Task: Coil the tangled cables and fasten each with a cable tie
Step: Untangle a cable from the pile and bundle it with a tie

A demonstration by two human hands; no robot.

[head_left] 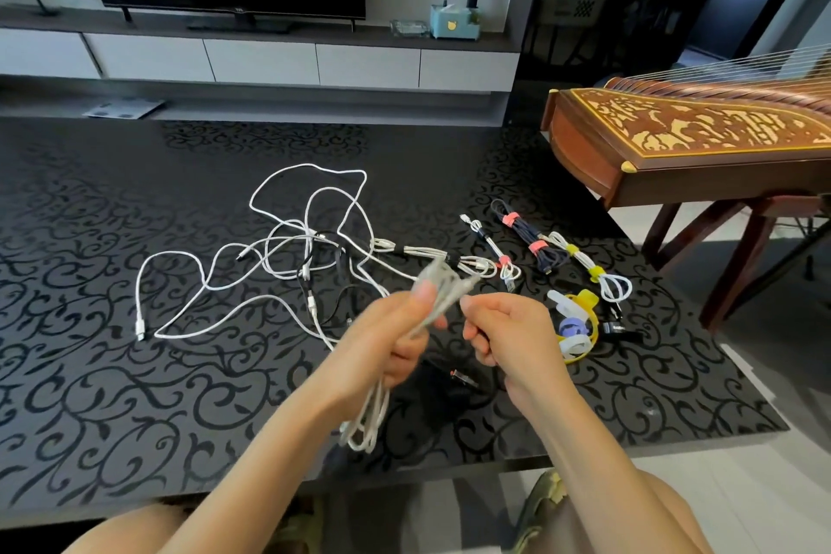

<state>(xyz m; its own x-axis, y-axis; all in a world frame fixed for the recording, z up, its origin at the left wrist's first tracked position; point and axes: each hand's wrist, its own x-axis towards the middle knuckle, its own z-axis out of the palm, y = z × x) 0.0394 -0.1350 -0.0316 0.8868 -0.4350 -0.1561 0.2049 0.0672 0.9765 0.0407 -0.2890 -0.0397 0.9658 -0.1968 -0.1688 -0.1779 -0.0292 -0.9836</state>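
On the dark patterned table point(135, 373): four tied bundles point(539, 245) parked right, white tangle point(288, 247) waiting left. Mid-coil on a white cable point(438, 290), clamped in left hand point(386, 340), pinched by right hand point(506, 328). Roughly halfway, probably.

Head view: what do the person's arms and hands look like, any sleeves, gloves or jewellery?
Both forearms are bare up to the frame's lower edge, with no sleeves in sight. The left hand and right hand wear no gloves; no rings, watch or bracelet show on the visible fingers or wrists.
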